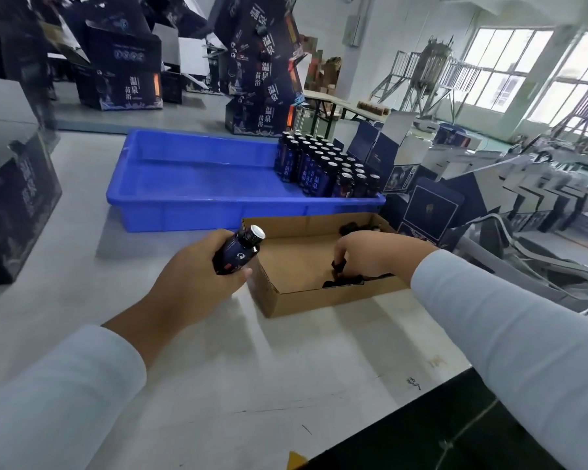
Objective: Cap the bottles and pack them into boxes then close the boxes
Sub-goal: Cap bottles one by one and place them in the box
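Left hand point(197, 266) grip holds uncapped bottle point(240, 250), mouth toward 1 o'clock. Right hand point(370, 252) grip pinches black cap point(338, 266) in cardboard tray point(319, 300). Seat cap squarely, then twist.

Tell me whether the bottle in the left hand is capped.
Uncapped: the bottle in the left hand shows a bare sealed mouth, no black cap on it.

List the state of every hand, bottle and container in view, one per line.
Left hand: grips a bottle.
Held bottle: tilted, uncapped, foil seal showing.
Right hand: inside the cardboard tray, pinching a black cap.
Cardboard tray: open-topped, black caps inside.
Blue crate: mostly bare, bottles at its right end.
Crate bottles: upright, uncapped.
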